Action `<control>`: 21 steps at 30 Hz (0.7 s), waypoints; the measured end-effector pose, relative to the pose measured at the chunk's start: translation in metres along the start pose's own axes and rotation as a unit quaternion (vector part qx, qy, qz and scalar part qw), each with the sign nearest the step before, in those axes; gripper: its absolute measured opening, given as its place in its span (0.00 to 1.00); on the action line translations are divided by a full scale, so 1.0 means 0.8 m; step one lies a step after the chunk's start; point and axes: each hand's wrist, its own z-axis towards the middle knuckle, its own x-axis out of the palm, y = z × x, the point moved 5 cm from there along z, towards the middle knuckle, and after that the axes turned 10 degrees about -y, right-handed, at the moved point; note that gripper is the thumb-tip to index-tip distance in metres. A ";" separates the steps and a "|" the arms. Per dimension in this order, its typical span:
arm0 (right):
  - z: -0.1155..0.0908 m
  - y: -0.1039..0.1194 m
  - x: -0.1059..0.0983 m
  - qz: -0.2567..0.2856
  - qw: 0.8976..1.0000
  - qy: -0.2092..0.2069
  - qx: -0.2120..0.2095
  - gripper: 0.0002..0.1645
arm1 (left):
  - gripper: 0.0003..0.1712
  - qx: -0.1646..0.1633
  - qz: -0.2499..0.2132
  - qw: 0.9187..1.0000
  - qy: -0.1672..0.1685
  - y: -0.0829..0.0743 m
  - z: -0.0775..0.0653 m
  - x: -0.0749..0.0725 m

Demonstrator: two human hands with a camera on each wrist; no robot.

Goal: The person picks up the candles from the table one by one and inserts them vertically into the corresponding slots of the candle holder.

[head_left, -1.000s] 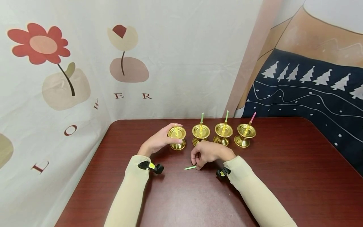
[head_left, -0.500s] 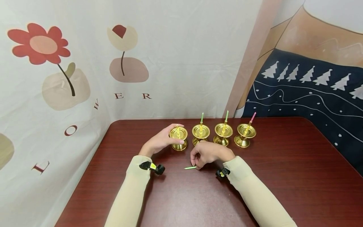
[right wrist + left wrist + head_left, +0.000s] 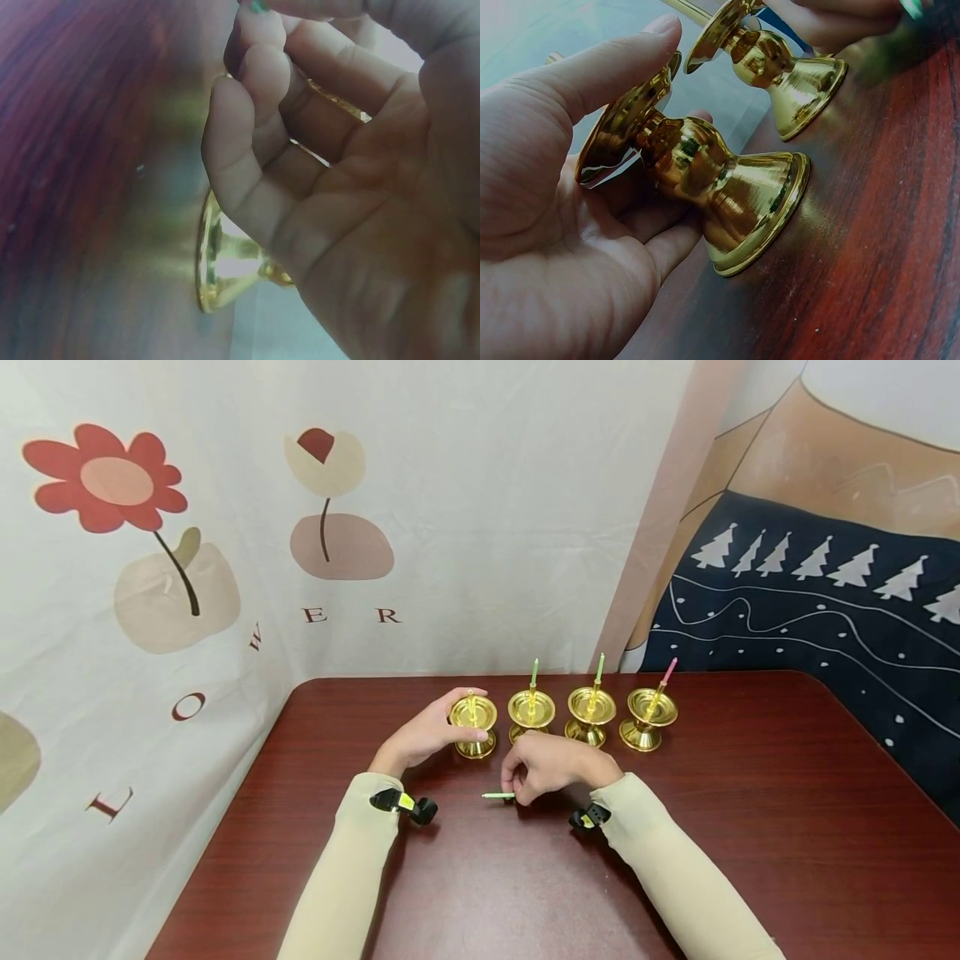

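My left hand grips the leftmost gold candle holder, thumb across its dish and fingers curled behind; the left wrist view shows the holder's flared base upright at the table surface. No candle stands on this holder's spike. Just in front of the row, my right hand pinches a thin green candle between thumb and fingertips. That candle lies level, its free end pointing left, close over the table. In the right wrist view only a green bit of candle shows at the top edge; the fingers hide the rest.
To the right stand more gold holders: one with a green candle, another also with green, and a far one with a tilted pink candle. The brown table meets a printed curtain behind.
The green candle has risen slightly and shifted a little left, in my right fingers. My left hand and its candle holder have slid a little to the right.
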 end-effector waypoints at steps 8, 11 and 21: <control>0.004 0.010 -0.008 0.027 0.999 -0.024 -0.023 0.11 | 0.45 -0.006 -0.015 1.000 0.002 0.002 -0.001 0.000; 0.005 0.017 -0.014 0.025 0.998 -0.055 -0.034 0.11 | 0.44 -0.005 -0.024 1.000 0.004 0.001 -0.001 0.001; 0.009 0.022 -0.032 0.010 0.982 -0.187 -0.026 0.09 | 0.44 -0.005 -0.033 0.999 0.013 0.003 0.003 0.003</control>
